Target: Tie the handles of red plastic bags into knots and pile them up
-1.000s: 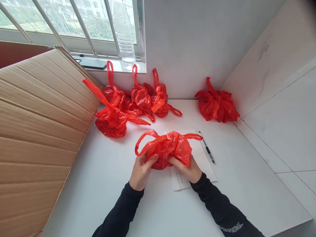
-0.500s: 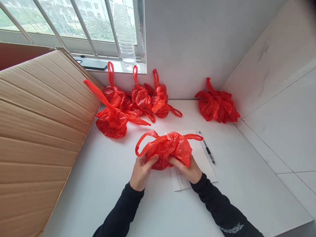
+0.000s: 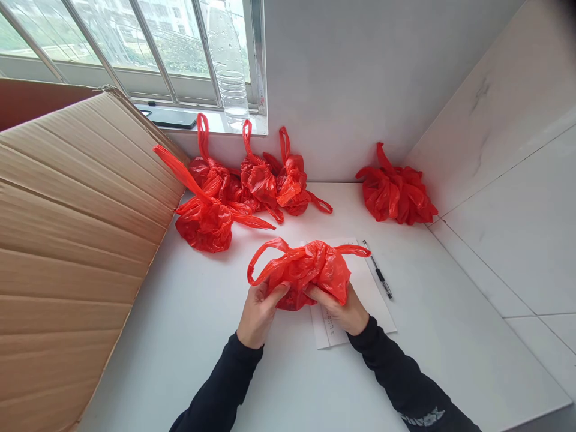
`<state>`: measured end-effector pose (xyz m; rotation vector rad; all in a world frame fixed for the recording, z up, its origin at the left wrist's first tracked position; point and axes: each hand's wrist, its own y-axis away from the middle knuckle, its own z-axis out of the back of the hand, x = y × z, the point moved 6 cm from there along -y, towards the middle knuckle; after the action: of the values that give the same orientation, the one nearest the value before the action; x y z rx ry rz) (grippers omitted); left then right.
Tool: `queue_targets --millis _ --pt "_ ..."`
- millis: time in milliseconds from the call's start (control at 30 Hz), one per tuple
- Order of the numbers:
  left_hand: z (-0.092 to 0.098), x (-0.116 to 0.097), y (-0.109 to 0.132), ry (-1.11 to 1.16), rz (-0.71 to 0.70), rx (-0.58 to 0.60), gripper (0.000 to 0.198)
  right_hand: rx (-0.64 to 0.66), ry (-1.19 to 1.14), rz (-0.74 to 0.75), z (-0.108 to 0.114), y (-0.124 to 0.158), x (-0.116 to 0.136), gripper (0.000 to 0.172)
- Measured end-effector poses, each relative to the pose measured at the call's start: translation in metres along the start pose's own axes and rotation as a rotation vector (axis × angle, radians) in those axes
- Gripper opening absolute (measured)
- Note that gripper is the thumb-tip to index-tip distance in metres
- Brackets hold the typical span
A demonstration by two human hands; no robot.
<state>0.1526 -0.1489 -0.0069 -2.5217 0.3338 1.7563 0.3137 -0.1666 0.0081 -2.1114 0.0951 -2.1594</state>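
Between my two hands is a red plastic bag [image 3: 310,270], its loop handles sticking out to the left and right. My left hand [image 3: 260,309] grips the bag's lower left side, thumb in front and fingers behind it. On the lower right side, my right hand [image 3: 344,307] holds it the same way. What the bag contains is hidden by the crumpled plastic. Partly under the bag and my right hand lies a sheet of white paper [image 3: 371,306] with some writing. Just right of the paper is a black and clear pen [image 3: 380,275].
Several tied red bags [image 3: 209,225] stand at the back left of the white table [image 3: 180,348]. Another red bag [image 3: 396,192] sits in the back right corner. A cardboard box [image 3: 76,252] walls off the left. A water bottle [image 3: 231,78] and a dark phone [image 3: 173,117] rest on the windowsill.
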Motion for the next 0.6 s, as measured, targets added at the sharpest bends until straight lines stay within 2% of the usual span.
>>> queue_targets --millis 467,600 --pt "-0.0008 -0.0016 0.0011 -0.010 0.007 0.005 0.031 -0.013 -0.039 -0.010 -0.0020 0.0000 0.0023 0.021" --pt "-0.0014 -0.0043 0.0037 -0.002 -0.041 -0.009 0.037 -0.041 -0.066 -0.003 -0.0023 -0.0025 0.0052 0.022"
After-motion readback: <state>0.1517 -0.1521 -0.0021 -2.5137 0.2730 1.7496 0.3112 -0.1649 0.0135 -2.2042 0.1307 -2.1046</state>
